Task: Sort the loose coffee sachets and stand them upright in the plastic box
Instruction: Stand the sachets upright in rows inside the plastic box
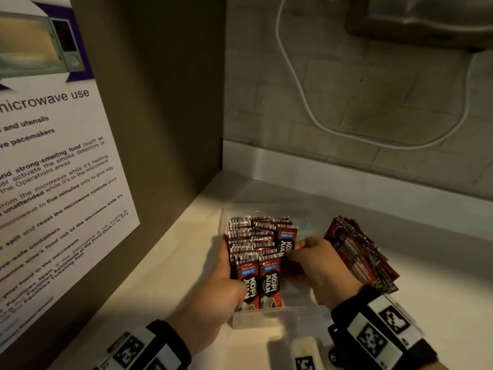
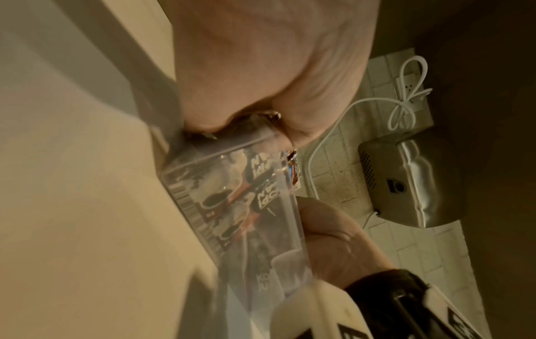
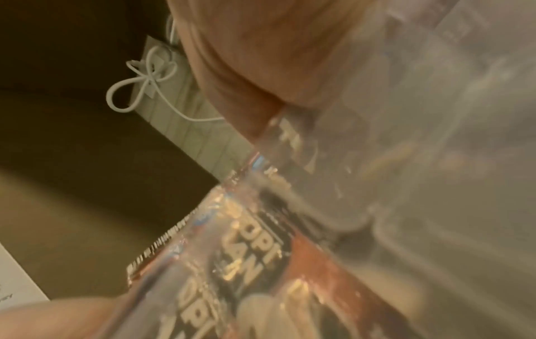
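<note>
On the pale counter (image 1: 170, 276) by the tiled wall, we grip the plastic box (image 1: 266, 317) with our left hand (image 1: 213, 295) while our right hand (image 1: 317, 263) pinches a sachet (image 1: 286, 240) among the standing sachets (image 1: 253, 241), which could topple if jostled; the loose pile (image 1: 360, 252) waits just beside.

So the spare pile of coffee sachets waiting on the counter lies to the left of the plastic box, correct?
Not quite. In the head view the spare pile of coffee sachets lies on the counter to the right of the plastic box, beyond the right hand.
</note>
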